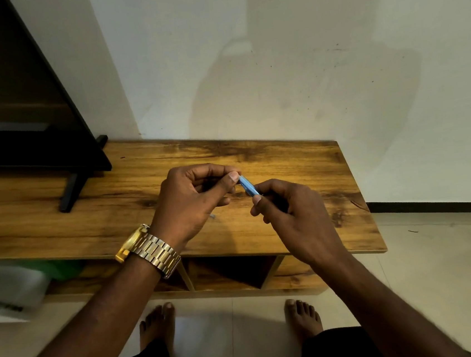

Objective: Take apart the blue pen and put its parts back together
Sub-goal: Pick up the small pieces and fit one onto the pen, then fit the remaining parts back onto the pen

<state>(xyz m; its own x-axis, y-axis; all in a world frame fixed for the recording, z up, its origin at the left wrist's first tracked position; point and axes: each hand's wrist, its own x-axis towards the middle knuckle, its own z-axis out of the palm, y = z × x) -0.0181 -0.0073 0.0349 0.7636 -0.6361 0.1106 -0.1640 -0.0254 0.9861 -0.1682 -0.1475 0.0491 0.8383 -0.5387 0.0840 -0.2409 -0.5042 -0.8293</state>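
Observation:
The blue pen (248, 185) is held in the air just above the wooden table (131, 189), and only a short blue stretch of it shows between my two hands. My left hand (193, 203), with a gold watch on its wrist, pinches the pen's upper end between thumb and forefinger. My right hand (293, 216) grips the lower end with curled fingers, and the rest of the barrel is hidden inside that fist. A small pale bit (212, 216) lies on the table under my left hand; I cannot tell what it is.
A black TV (18, 114) on its stand (70, 192) occupies the table's left part. A white wall rises behind the table. Open shelves (227, 275) sit under the tabletop, white and green bags (21, 285) lie at the lower left, and my bare feet stand on the tiled floor.

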